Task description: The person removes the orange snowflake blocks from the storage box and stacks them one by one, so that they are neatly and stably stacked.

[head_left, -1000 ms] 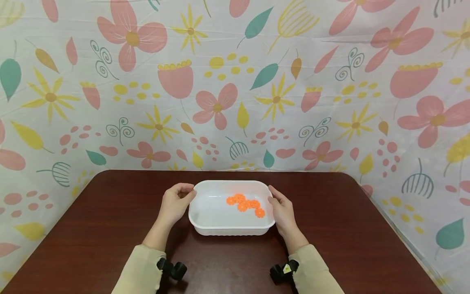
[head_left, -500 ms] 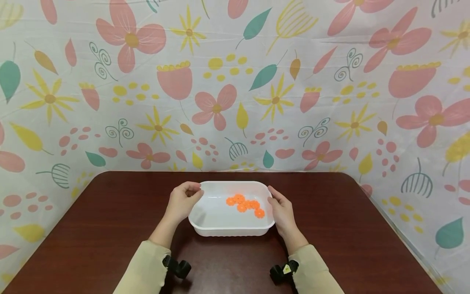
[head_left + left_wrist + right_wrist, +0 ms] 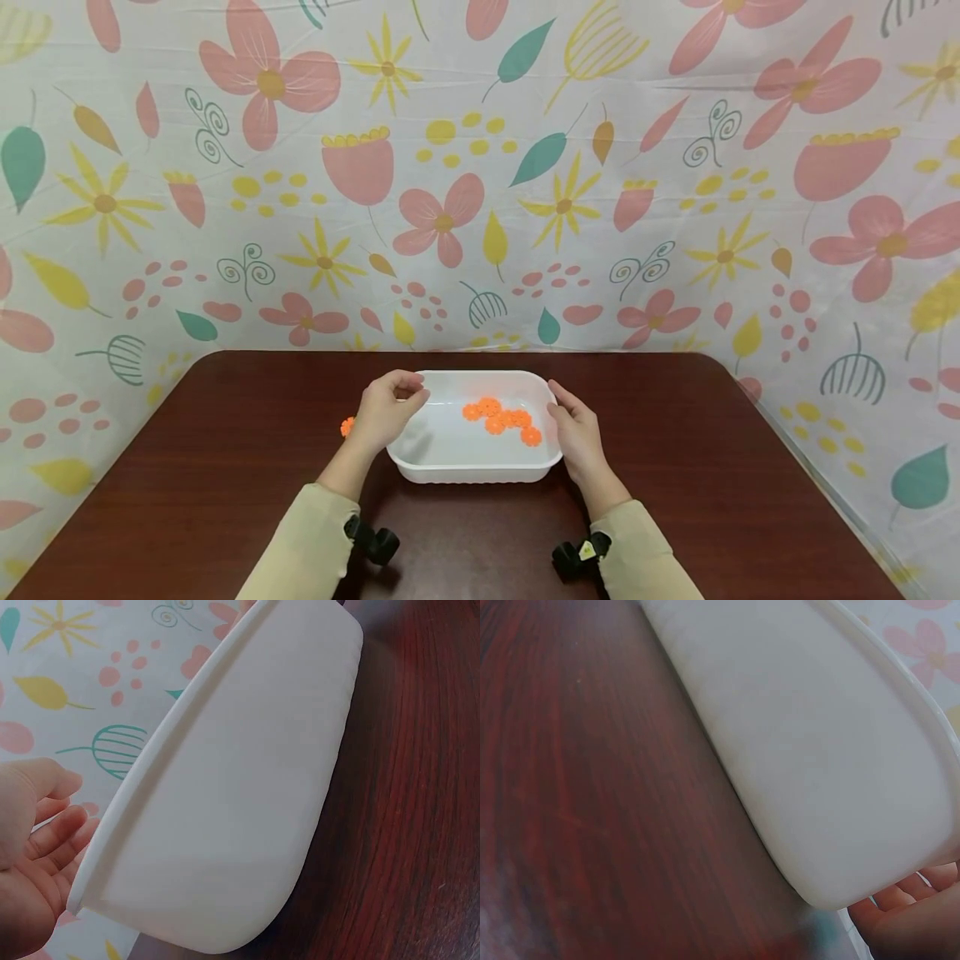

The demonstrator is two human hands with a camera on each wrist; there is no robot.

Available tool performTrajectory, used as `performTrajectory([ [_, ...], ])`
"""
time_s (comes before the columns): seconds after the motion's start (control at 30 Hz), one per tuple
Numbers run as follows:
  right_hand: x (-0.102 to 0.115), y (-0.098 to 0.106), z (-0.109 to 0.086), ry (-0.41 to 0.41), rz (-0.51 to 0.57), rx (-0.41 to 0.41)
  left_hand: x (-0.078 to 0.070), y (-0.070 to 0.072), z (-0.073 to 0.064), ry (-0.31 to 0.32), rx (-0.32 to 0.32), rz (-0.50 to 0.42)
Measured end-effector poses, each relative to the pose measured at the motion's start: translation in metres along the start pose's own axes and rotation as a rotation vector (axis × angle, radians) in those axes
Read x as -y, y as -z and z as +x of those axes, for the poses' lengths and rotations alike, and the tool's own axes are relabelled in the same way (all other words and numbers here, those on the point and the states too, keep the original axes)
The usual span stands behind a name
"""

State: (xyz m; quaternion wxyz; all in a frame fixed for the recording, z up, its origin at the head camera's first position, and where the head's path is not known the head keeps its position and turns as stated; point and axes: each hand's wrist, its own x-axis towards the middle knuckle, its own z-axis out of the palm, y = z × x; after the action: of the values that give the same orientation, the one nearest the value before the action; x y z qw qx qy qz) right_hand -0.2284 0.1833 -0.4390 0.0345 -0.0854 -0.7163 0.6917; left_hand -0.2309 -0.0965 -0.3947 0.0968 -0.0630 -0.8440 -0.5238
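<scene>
A white plastic tub (image 3: 450, 473) sits on the table, with several orange flower-shaped pieces (image 3: 495, 423) lying inside toward its right half. My right hand (image 3: 576, 425) grips the tub's right end, thumb at the rim and fingers down the outer wall. Over the tub's left end is my left hand (image 3: 386, 412), its fingers loosely bent and thumb apart from them. In the left wrist view that hand (image 3: 37, 855) shows beyond the tub's rim with nothing visible between thumb and fingers. Another orange piece (image 3: 347, 426) peeks out left of the left hand, partly hidden by it.
The dark brown wooden table (image 3: 225, 492) extends to both sides of the tub. A floral cloth (image 3: 480, 192) hangs behind it. Each wrist wears a black camera, one on the left (image 3: 372, 540) and one on the right (image 3: 581, 557).
My left hand has left the tub's left edge and shifted right over the tub, uncovering the orange piece beside it. The right hand and the tub have stayed in place.
</scene>
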Motion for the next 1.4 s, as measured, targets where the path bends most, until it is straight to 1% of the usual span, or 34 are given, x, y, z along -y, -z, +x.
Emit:
performTrajectory([
  [0.3, -0.001, 0.0, 0.001, 0.003, 0.006, 0.004, 0.0, -0.009, 0.003, -0.007, 0.037, 0.021],
  [0.43, -0.001, 0.0, 0.0, 0.001, 0.008, 0.003, 0.0, -0.013, 0.005, 0.004, 0.055, 0.018],
  [0.57, -0.002, 0.0, 0.001, 0.001, 0.004, -0.001, -0.001, -0.019, 0.008, 0.014, 0.085, 0.028],
  [0.77, -0.002, 0.001, 0.001, -0.006, -0.009, -0.003, -0.001, -0.027, 0.013, 0.016, 0.14, 0.076],
  [1.1, -0.001, 0.0, 0.001, -0.003, -0.005, -0.003, -0.002, -0.037, 0.02, -0.019, 0.22, 0.154],
  [1.3, 0.0, 0.0, 0.0, 0.0, -0.002, -0.008, -0.005, -0.042, 0.021, -0.043, 0.262, 0.157],
  [1.4, 0.0, 0.0, 0.001, -0.003, -0.003, -0.008, -0.007, -0.046, 0.023, -0.039, 0.282, 0.162],
])
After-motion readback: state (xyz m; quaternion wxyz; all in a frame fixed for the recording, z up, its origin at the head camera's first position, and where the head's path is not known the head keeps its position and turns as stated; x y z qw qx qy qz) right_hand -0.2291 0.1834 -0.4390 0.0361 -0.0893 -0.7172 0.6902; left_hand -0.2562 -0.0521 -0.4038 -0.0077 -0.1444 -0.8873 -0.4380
